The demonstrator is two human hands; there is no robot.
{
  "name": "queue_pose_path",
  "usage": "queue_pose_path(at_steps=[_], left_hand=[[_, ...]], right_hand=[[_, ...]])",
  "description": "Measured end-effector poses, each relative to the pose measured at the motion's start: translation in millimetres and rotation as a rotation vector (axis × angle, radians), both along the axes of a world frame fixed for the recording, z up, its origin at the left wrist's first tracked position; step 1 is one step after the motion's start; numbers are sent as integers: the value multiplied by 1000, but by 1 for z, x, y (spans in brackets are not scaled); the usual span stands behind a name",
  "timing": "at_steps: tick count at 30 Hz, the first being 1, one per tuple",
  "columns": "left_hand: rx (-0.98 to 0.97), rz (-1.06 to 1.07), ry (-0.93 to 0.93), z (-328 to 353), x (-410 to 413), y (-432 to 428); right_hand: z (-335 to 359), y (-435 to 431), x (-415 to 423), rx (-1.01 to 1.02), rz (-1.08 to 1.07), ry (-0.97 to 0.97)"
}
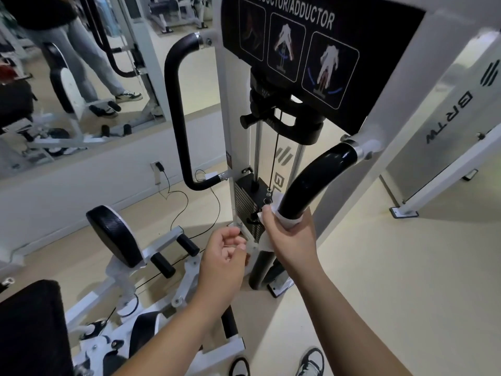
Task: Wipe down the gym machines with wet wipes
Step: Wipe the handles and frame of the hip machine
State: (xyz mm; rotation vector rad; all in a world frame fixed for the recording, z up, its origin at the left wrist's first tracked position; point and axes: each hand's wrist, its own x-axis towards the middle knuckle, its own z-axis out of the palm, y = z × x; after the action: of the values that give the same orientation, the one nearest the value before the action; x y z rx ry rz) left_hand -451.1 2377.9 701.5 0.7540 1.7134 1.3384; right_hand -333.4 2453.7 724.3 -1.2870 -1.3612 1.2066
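Note:
A white abductor/adductor machine (225, 104) stands in front of me with two curved black handles. My right hand (290, 234) grips the lower part of the right black handle (311, 180) through a white wet wipe (287, 219) wrapped around the bar. My left hand (225, 253) hovers just left of it with fingers loosely curled, holding nothing. The left black handle (176, 109) is untouched. Behind the hands sits the black weight stack (248, 202).
A black round leg pad (116, 237) and the black seat (29, 327) lie at the lower left. A wall mirror (67, 77) reflects a person. A black cable (179, 207) trails across the beige floor. Another white machine frame (447, 131) stands at the right.

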Motion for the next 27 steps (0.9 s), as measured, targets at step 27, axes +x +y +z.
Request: queue_pose_path(at_steps=[27], left_hand=[[186, -189, 291, 17, 16, 19]], right_hand=[[19, -5, 37, -276, -125, 82]])
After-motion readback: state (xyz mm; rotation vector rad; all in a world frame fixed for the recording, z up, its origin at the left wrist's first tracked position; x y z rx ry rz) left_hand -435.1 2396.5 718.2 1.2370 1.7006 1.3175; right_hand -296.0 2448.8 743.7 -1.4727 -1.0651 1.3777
